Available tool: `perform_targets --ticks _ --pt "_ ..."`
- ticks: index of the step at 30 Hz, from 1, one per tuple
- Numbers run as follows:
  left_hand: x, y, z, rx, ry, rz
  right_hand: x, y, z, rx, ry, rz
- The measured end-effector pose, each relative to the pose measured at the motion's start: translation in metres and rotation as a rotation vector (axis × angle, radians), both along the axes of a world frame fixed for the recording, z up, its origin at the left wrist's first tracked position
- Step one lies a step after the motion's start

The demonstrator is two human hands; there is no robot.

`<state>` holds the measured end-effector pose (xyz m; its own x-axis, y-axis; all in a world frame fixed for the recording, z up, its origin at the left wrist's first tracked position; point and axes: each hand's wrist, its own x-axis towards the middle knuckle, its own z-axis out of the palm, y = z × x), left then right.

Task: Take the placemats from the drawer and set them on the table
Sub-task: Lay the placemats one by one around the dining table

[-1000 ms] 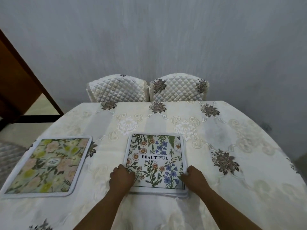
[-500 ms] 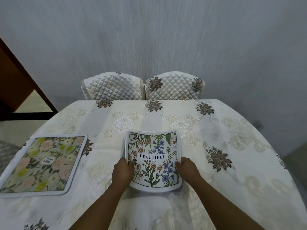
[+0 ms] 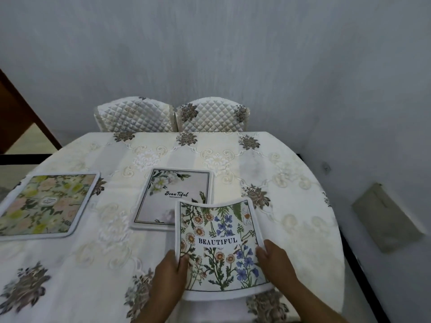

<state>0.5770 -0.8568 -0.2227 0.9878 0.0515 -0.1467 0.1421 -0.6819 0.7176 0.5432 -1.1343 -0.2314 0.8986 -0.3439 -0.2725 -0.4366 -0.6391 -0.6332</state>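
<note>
I hold a white-edged placemat (image 3: 221,241) printed with wild flowers and the word BEAUTIFUL, lifted and bowed above the near right of the table. My left hand (image 3: 169,276) grips its left edge and my right hand (image 3: 277,262) grips its right edge. Behind it a grey placemat (image 3: 172,194) with white flowers and a script word lies flat at the table's middle, its near right corner hidden by the held mat. A third placemat (image 3: 46,203) with yellow and pink flowers lies flat at the left.
The table (image 3: 291,206) wears a cream embroidered cloth with brown flower motifs. Two quilted chair backs (image 3: 172,115) stand at the far edge against a grey wall. A dark wooden frame (image 3: 23,113) is at the left. The floor at the right holds a grey flat piece (image 3: 384,220).
I have lifted the wild-flower mat off the pile and carried it right and toward me, which uncovers the grey mat beneath. The view has swung to the right.
</note>
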Motion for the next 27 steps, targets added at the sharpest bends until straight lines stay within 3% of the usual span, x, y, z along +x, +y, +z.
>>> perform_targets --ticks 4,11,17,27 --pt "-0.061 -0.018 -0.008 0.012 -0.019 0.033 -0.054 -0.017 -0.008 0.041 0.012 0.018" --pt "-0.111 -0.026 -0.029 0.070 0.150 0.120 -0.100 -0.032 -0.016 0.143 0.037 0.050" --pt "-0.107 -0.022 -0.039 0.096 0.166 0.133 -0.098 -0.029 -0.025 0.188 0.050 0.042" --pt "-0.071 -0.014 -0.058 0.028 0.111 0.141 -0.068 -0.025 -0.051 0.027 -0.001 0.012"
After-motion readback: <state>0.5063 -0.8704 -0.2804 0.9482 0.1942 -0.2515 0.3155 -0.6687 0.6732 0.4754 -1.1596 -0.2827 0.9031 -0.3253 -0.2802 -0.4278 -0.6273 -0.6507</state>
